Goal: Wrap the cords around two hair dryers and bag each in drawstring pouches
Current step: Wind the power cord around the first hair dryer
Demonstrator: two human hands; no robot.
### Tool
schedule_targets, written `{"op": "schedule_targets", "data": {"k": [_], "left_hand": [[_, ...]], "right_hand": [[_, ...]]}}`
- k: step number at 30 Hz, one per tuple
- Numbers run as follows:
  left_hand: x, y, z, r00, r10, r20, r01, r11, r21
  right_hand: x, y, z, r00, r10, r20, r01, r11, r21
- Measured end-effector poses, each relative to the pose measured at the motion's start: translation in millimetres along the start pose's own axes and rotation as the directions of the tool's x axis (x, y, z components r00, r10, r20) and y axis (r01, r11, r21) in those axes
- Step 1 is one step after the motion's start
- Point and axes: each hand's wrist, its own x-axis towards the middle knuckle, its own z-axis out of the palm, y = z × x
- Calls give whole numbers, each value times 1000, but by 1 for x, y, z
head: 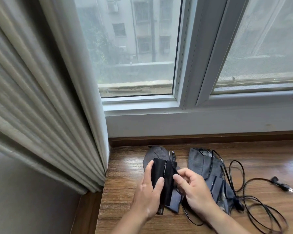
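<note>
Dryer (167, 190) L hand (147, 196), cord (172, 163) R hand (194, 188)

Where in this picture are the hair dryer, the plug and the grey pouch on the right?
hair dryer (166, 176): head view, middle of its black body.
plug (281, 184): head view, its dark body at the cord's end.
right grey pouch (197, 164): head view, bare upper cloth.
</note>
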Motion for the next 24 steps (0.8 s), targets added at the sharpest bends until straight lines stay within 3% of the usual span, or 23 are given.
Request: {"op": "schedule_targets", "data": {"k": [4,8,11,16,21,24], "left_hand": [[-6,5,5,993,-8,118,16,998,-62],[-7,-1,5,994,3,107,19,980,-197],[-9,-5,2,990,-3,138,45,952,-302],[-9,-7,-6,977,90,194,-8,922,-388],[-7,-3,-10,973,138,187,-50,909,-415],[-9,-2,-11,978,147,148,-75,910,-408]], "right_hand": [[0,-1,7,999,-18,-29,19,999,40],[-2,-8,4,999,-14,45,11,998,63],[-3,-14,-1,992,-43,119,48,998,-43],[1,-5,-7,1000,-7,-1,6,974,-226],[1,-5,-8,997,19,74,-4,981,-192],[2,-8,-11,978,124,166,-120,992,-31]]}}
